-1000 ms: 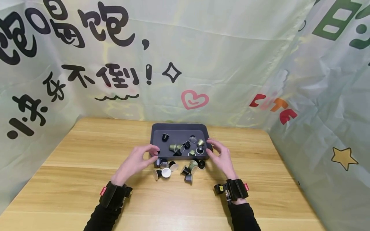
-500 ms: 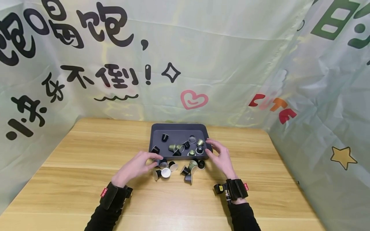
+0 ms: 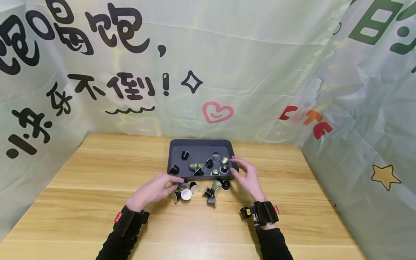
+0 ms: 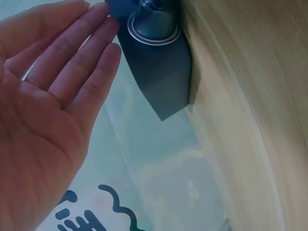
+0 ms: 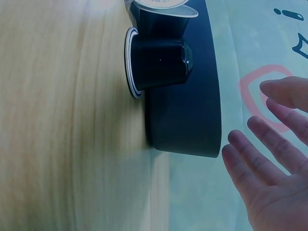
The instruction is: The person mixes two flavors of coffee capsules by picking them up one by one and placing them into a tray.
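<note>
My left hand [image 3: 155,189] reaches to the front left corner of the dark grey tray [image 3: 201,143], thumb and forefinger beside a dark coffee capsule [image 4: 156,21]. In the left wrist view its fingers are fairly straight, and no capsule shows in its grasp. My right hand [image 3: 248,177] is at the tray's right side, fingers spread and slightly bent, holding nothing. Whether it touches the rim cannot be told. Inside the tray lie several capsules, including a black capsule [image 3: 174,169] at the left and a gold-green capsule [image 3: 225,160] at the right.
Several more capsules lie on the wooden table [image 3: 208,231] before the tray, among them a white-lidded capsule [image 3: 186,195], a grey-blue capsule [image 3: 211,201] and a black capsule [image 5: 161,60]. A printed cloth [image 3: 260,79] hangs behind the table and at its sides.
My left hand has moved from the tray's left part down to the capsules in front of it. A black capsule it was touching now lies in the tray. The right hand has barely moved.
</note>
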The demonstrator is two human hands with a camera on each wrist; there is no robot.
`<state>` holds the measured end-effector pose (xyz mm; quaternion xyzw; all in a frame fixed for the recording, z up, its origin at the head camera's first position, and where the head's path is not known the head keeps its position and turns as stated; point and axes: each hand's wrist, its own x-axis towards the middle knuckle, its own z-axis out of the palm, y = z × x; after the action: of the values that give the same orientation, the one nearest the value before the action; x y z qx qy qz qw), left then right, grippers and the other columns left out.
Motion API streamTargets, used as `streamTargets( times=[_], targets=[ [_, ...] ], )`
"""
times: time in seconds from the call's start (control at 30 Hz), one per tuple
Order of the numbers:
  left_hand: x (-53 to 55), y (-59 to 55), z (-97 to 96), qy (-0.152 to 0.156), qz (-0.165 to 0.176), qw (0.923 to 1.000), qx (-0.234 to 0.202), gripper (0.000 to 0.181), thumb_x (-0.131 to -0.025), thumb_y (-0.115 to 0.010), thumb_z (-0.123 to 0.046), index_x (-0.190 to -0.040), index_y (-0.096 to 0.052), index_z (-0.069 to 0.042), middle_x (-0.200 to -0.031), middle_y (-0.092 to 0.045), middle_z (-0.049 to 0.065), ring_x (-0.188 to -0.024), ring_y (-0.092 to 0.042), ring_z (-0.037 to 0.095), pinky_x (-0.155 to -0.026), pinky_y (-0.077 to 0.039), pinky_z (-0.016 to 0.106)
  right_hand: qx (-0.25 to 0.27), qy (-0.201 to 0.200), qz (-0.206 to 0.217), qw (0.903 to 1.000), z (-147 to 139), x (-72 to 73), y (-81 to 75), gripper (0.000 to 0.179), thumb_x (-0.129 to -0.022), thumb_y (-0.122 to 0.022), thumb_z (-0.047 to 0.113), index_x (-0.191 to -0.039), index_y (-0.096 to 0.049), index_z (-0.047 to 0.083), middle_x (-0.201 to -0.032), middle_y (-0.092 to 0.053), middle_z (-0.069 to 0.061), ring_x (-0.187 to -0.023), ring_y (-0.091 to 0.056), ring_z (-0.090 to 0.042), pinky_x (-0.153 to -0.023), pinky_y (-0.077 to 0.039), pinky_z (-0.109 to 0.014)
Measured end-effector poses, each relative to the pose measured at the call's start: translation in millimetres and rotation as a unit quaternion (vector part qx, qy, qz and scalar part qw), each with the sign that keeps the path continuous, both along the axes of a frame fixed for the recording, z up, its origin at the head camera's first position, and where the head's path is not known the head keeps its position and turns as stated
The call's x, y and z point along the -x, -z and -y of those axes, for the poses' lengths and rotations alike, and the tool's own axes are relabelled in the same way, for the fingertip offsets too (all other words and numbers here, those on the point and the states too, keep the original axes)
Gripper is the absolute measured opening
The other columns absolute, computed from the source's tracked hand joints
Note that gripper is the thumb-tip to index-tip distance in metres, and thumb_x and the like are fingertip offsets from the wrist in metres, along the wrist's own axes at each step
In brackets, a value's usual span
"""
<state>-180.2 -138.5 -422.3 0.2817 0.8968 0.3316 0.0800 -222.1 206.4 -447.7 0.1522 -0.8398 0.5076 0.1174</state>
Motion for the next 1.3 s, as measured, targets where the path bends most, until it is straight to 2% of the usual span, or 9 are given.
streamTargets(
  times=[0.43,0.6,0.67,0.73,0.8,0.87,0.93,1.07,1.3],
  targets=[
    [-1.8,3.4,-0.5,-0.005,0.004,0.9999,0.012,0.037,-0.094,-0.058,0.004,-0.129,-0.065,0.0,-0.133,-0.065,0.023,-0.043,-0.028,0.001,-0.045,-0.039,0.016,-0.003,0.002,-0.001,1.0,0.7,-0.7,-0.4,0.036,-0.09,-0.069,-0.001,-0.125,-0.064,-0.007,-0.143,-0.057,-0.024,-0.135,-0.053,-0.041,-0.116,-0.043,-0.051],
    [-1.6,3.1,-0.3,-0.005,-0.011,0.9998,0.019,0.036,-0.093,-0.057,0.006,-0.127,-0.066,0.001,-0.13,-0.067,0.023,-0.044,-0.029,0.0,-0.046,-0.04,0.017,-0.005,0.003,0.003,1.0,0.5,-0.1,0.6,0.035,-0.09,-0.069,-0.001,-0.125,-0.064,-0.006,-0.143,-0.057,-0.024,-0.135,-0.053,-0.04,-0.116,-0.042,-0.05],
    [-1.2,3.5,-0.1,-0.001,-0.03,0.9992,0.026,0.034,-0.092,-0.058,0.006,-0.124,-0.068,0.001,-0.126,-0.069,0.022,-0.046,-0.033,-0.001,-0.05,-0.043,0.016,-0.004,0.003,0.003,1.0,0.5,0.1,1.1,0.035,-0.09,-0.069,-0.001,-0.124,-0.064,-0.006,-0.143,-0.057,-0.024,-0.136,-0.053,-0.04,-0.116,-0.042,-0.05],
    [-1.4,3.6,0.5,0.001,-0.05,0.9981,0.035,0.033,-0.091,-0.058,0.008,-0.121,-0.07,0.001,-0.121,-0.072,0.021,-0.052,-0.05,0.003,-0.057,-0.052,0.016,-0.001,0.001,0.004,1.0,0.4,0.2,1.7,0.035,-0.09,-0.069,-0.001,-0.124,-0.064,-0.006,-0.143,-0.057,-0.023,-0.136,-0.053,-0.04,-0.116,-0.042,-0.05],
    [-1.9,3.3,0.6,-0.001,-0.071,0.9965,0.045,0.032,-0.09,-0.059,0.009,-0.117,-0.072,0.0,-0.117,-0.074,0.019,-0.067,-0.067,0.011,-0.068,-0.06,0.022,0.0,0.0,0.005,1.0,0.8,-0.3,1.6,0.035,-0.091,-0.069,0.0,-0.125,-0.064,-0.006,-0.143,-0.057,-0.024,-0.135,-0.053,-0.04,-0.116,-0.043,-0.05],
    [-2.4,2.9,0.2,-0.002,-0.095,0.994,0.054,0.031,-0.089,-0.06,0.01,-0.114,-0.074,-0.002,-0.112,-0.076,0.016,-0.087,-0.074,0.021,-0.08,-0.062,0.029,0.001,-0.001,0.005,1.0,0.9,-0.6,1.6,0.035,-0.09,-0.069,0.0,-0.125,-0.064,-0.006,-0.143,-0.057,-0.024,-0.135,-0.053,-0.04,-0.116,-0.043,-0.051],
    [-3.3,2.2,-0.8,-0.009,-0.113,0.9916,0.062,0.031,-0.088,-0.06,0.01,-0.111,-0.075,-0.003,-0.11,-0.077,0.014,-0.094,-0.075,0.026,-0.082,-0.063,0.034,0.0,-0.001,0.005,1.0,1.0,-0.6,1.8,0.035,-0.09,-0.069,0.0,-0.125,-0.064,-0.007,-0.143,-0.057,-0.024,-0.135,-0.053,-0.041,-0.116,-0.043,-0.052],
    [-4.1,2.6,-2.7,-0.024,-0.151,0.9851,0.079,0.032,-0.086,-0.061,0.012,-0.106,-0.078,-0.006,-0.106,-0.078,0.012,-0.087,-0.074,0.024,-0.074,-0.062,0.029,-0.002,0.0,0.005,1.0,0.7,0.0,2.1,0.036,-0.09,-0.069,-0.001,-0.124,-0.064,-0.007,-0.143,-0.057,-0.024,-0.136,-0.053,-0.041,-0.116,-0.043,-0.052],
    [-5.0,5.7,-2.1,-0.049,-0.172,0.9789,0.099,0.03,-0.082,-0.066,0.01,-0.097,-0.081,-0.012,-0.105,-0.079,0.008,-0.091,-0.074,0.028,-0.079,-0.062,0.039,-0.002,-0.001,0.003,1.0,-0.1,1.1,2.5,0.035,-0.091,-0.069,0.0,-0.125,-0.064,-0.006,-0.144,-0.057,-0.024,-0.136,-0.053,-0.04,-0.116,-0.043,-0.051]
  ],
)
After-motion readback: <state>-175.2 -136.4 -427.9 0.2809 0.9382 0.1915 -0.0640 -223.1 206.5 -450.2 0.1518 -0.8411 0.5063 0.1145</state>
